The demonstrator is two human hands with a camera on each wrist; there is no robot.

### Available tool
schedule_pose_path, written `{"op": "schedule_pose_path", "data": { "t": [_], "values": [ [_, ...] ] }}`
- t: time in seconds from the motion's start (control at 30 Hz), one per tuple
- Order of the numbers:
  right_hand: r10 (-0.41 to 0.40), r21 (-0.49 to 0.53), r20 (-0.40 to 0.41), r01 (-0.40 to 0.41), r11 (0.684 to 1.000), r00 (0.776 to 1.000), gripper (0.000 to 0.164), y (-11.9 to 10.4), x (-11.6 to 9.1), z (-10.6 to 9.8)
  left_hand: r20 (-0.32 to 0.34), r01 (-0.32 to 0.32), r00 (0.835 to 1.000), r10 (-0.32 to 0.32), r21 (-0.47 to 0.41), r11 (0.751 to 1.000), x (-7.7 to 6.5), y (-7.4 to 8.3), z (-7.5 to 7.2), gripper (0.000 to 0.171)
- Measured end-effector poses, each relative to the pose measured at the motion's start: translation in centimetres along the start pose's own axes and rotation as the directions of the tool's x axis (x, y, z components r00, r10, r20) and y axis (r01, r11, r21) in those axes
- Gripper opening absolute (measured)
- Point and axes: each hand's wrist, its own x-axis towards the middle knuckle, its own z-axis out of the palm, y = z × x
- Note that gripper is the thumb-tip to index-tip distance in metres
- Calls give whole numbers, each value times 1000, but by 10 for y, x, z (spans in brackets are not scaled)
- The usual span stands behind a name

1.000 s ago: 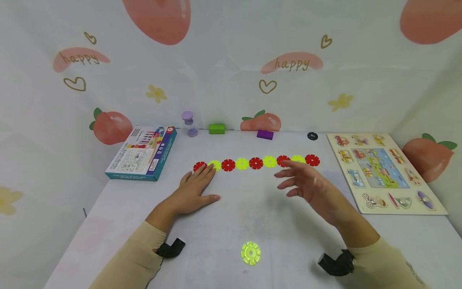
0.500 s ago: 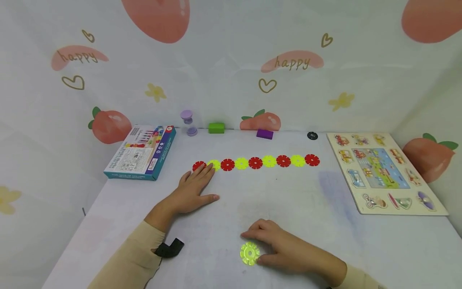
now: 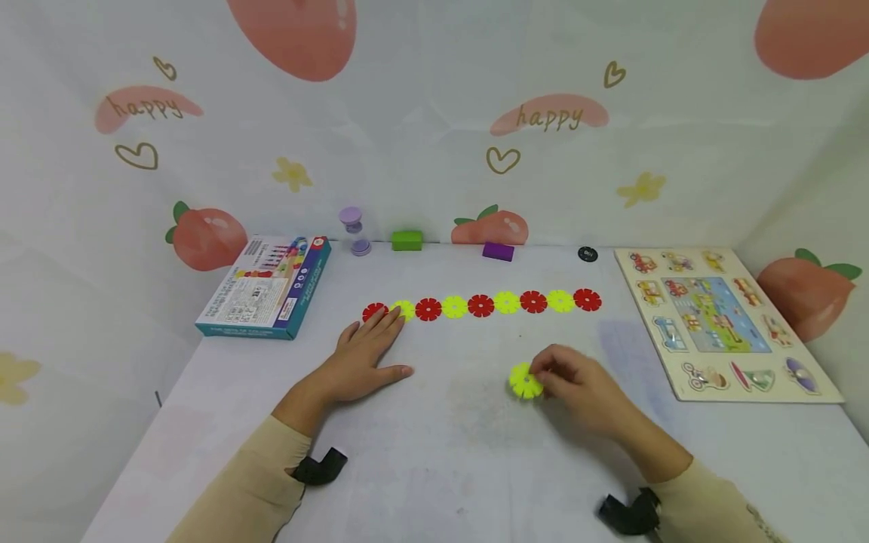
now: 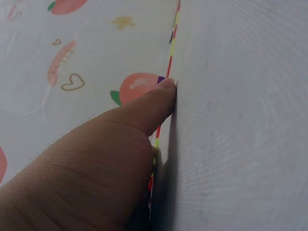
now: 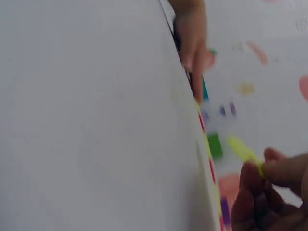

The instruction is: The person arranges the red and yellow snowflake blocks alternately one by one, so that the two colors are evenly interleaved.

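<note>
In the head view a row of flower-shaped discs, red and yellow by turns, runs across the table. My left hand (image 3: 363, 363) lies flat with spread fingers, its fingertips on the red disc (image 3: 374, 311) and the yellow disc (image 3: 403, 310) at the row's left end. My right hand (image 3: 587, 388) pinches a loose yellow flower disc (image 3: 526, 381) by its right edge, between thumb and fingers, in front of the row. The right wrist view shows this yellow disc (image 5: 240, 148) tilted between thumb and fingertips, off the table. A red disc (image 3: 587, 300) ends the row at the right.
A boxed set (image 3: 265, 290) lies at the left. Along the back stand a purple sand timer (image 3: 356, 231), a green block (image 3: 407, 240), a purple block (image 3: 498, 251) and a small black disc (image 3: 588, 254). A wooden picture puzzle board (image 3: 726, 324) lies at the right.
My right hand went down to the loose yellow disc near the front, took hold of it, and carried it forward and right. My left hand has stayed in place.
</note>
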Motion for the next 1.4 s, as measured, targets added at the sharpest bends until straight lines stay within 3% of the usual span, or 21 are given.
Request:
{"op": "schedule_pose_path", "data": {
  "t": [0.1, 0.2, 0.27, 0.33, 0.5, 0.63, 0.77, 0.9, 1.17, 1.4],
  "values": [
    [52, -102, -211, -75, 992, 976, 15, 16, 7, -31, 1, -6, 1000, 6, -4, 1000, 1, 1, 1, 93],
    [124, -174, -368, -199, 964, 921, 31, 30, 9, -57, 6, -7, 1000, 7, -9, 1000, 1, 1, 1, 92],
    [178, -190, -419, -277, 942, 890, 45, 36, 8, -69, 7, -7, 1000, 7, -16, 1000, 1, 2, 1, 92],
    [218, -187, -424, -321, 928, 879, 56, 42, 8, -78, 8, -3, 1000, 3, -13, 1000, 0, 1, 0, 92],
    [232, -290, -362, -346, 892, 903, 70, 45, 9, -84, 6, -2, 1000, 2, -5, 1000, 1, 0, 1, 92],
    [197, -454, -366, -359, 815, 910, 68, 41, 10, -79, 1, 2, 1000, -2, -2, 1000, 2, -1, 1, 93],
    [183, -598, -247, -298, 744, 952, 74, 42, 11, -71, 5, 6, 1000, -6, -3, 1000, 3, -1, 2, 94],
    [205, -638, -153, -255, 727, 967, 87, 45, 12, -65, 3, -6, 1000, 6, -6, 1000, 3, -1, 2, 93],
    [207, -637, -159, -261, 725, 965, 100, 48, 19, -66, 4, -5, 1000, 5, -2, 1000, 2, 0, 2, 94],
    [218, -612, -162, -271, 743, 962, 103, 51, 20, -67, -1, -2, 1000, 2, 2, 1000, 2, -3, 3, 94]
  ]
}}
